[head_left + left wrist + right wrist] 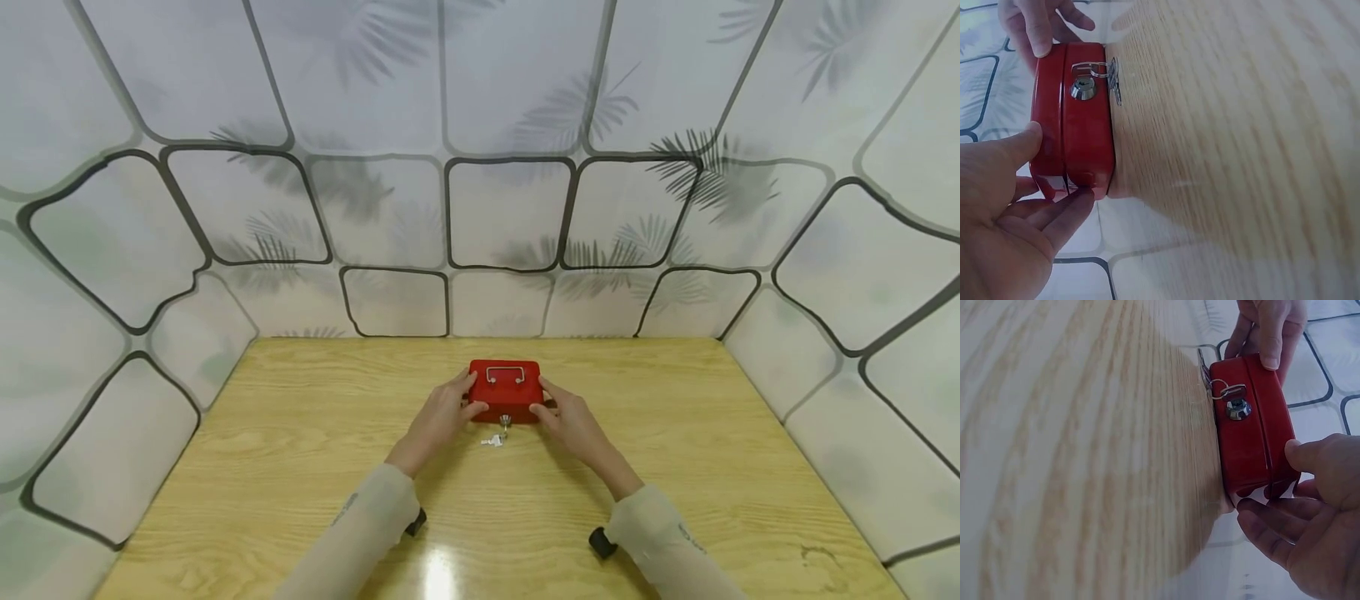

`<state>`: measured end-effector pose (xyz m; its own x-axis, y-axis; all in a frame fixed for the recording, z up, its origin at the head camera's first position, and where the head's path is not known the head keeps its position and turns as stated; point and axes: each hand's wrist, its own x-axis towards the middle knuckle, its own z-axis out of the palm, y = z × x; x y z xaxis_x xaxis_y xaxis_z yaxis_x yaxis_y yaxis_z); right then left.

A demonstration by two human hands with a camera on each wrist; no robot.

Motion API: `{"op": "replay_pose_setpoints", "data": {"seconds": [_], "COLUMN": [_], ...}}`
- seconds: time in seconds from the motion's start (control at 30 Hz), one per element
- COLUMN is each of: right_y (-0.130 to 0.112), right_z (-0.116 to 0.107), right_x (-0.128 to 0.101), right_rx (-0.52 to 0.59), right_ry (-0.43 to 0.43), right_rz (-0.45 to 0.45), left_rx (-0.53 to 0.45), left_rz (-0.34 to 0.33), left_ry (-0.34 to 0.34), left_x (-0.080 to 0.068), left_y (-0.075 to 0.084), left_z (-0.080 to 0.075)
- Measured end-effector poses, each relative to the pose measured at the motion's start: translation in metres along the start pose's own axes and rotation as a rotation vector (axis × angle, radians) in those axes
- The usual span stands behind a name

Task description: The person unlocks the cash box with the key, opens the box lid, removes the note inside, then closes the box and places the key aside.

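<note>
A small red metal cash box point(504, 395) rests on the wooden table, its lid down and a wire handle point(505, 370) on top. From the lock point(1083, 88) on its front hangs a ring with keys point(493, 441), which lie against the tabletop. My left hand point(442, 412) holds the box's left end, thumb at the lid's front edge and fingers along the side. At the opposite end, my right hand point(568, 421) grips in the same way, its thumb point(1300, 455) on the lid's edge. Both palms stay off the box.
The wooden table point(315, 450) stretches around the box on all sides. Pale patterned cloth walls point(510, 217) rise behind and at both sides of it. A black wrist device point(602, 543) shows below the right sleeve, and another point(416, 522) by the left.
</note>
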<state>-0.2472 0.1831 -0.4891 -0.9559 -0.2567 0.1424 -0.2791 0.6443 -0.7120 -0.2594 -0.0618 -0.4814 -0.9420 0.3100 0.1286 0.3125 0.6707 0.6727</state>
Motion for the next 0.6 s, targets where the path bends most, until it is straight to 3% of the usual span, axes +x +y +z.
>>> {"op": "replay_pose_setpoints", "data": {"seconds": [0.23, 0.4, 0.6], "right_y": [0.0017, 0.0036, -0.0006], "right_z": [-0.0027, -0.0031, 0.0002], "right_x": [0.0035, 0.0058, 0.0024], "right_rx": [-0.020, -0.020, -0.026], "right_ry": [-0.007, -0.015, 0.055], "right_rz": [-0.018, -0.028, 0.024], "left_rx": [0.027, 0.023, 0.024], "left_rz": [0.018, -0.004, -0.015], "left_ry": [-0.015, -0.014, -0.019], "left_x": [0.0000, -0.0007, -0.0003], "left_y": [0.0029, 0.0055, 0.0058], "left_z": [-0.0005, -0.0010, -0.0008]}}
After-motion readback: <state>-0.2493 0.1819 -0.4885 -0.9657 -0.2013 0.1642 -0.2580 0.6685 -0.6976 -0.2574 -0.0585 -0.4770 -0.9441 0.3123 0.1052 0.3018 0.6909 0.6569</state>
